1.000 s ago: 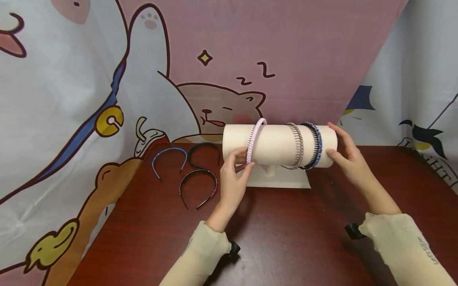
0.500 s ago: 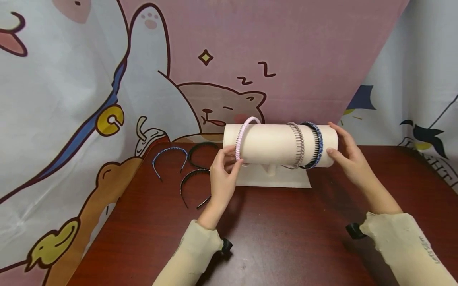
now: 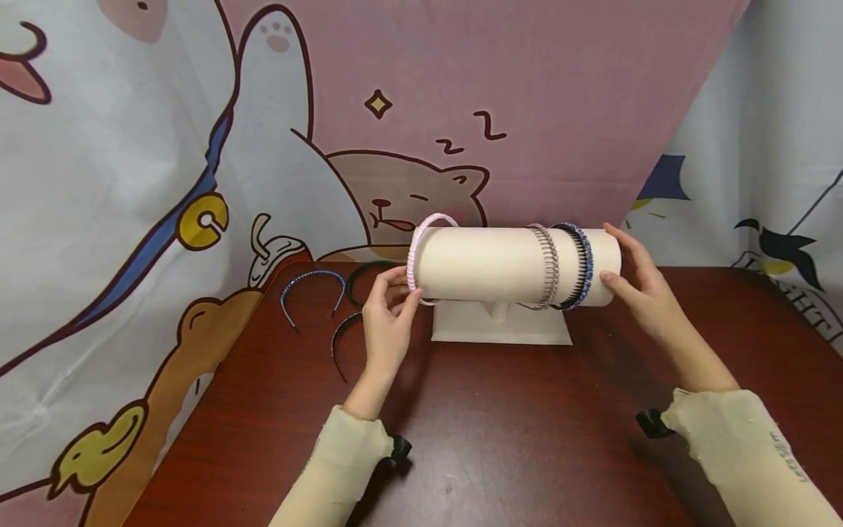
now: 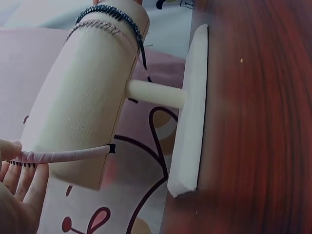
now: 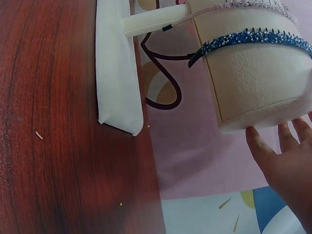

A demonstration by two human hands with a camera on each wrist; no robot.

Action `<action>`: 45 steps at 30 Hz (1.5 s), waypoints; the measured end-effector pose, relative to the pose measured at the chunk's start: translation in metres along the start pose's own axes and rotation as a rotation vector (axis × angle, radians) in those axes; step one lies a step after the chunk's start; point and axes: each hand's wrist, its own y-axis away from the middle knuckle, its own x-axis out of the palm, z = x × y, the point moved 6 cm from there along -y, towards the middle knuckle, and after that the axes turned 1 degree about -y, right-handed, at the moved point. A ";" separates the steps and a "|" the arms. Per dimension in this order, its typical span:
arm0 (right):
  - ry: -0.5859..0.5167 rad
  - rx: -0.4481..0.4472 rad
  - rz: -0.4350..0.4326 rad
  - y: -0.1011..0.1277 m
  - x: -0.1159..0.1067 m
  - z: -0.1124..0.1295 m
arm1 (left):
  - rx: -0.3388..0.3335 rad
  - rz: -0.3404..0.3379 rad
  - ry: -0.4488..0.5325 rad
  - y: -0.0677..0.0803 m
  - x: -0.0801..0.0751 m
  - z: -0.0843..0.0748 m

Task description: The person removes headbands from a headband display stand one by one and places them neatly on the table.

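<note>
The left hand point(image 3: 385, 322) pinches the pink band point(image 3: 416, 252) at the left end of the roll point(image 3: 490, 265), fingers curled round the band's lower front arc. The band sits right at the roll's rim, tilted a little, half on. The wrist view shows its tip lying against the roll's underside, so it clasps the roll only lightly there.

The right hand point(image 3: 637, 287) rests with straight, relaxed fingers against the roll's right end, holding nothing, likely as a brace so the stand point(image 3: 520, 331) does not slide or tip under the sideways pull. The stand sits toward the back edge of the worktop point(image 3: 527, 439), about mid-width.

Two more bands clasp the roll near its right end: a silver band point(image 3: 548, 265) and, just beside it, a blue band point(image 3: 582, 263).

Three loose bands point(image 3: 312, 287) lie flat near the worktop's back left corner, close behind the left hand.
</note>
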 end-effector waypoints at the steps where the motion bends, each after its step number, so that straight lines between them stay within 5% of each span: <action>1: 0.002 -0.001 0.000 0.000 0.000 0.000 | -0.009 -0.007 0.001 -0.001 -0.003 0.001; 24: 0.033 0.007 -0.006 -0.001 0.000 -0.001 | -0.062 -0.110 0.036 -0.018 -0.053 0.021; 45: 0.027 0.002 -0.008 0.000 -0.001 0.000 | -0.119 -0.245 -0.151 -0.028 -0.140 0.033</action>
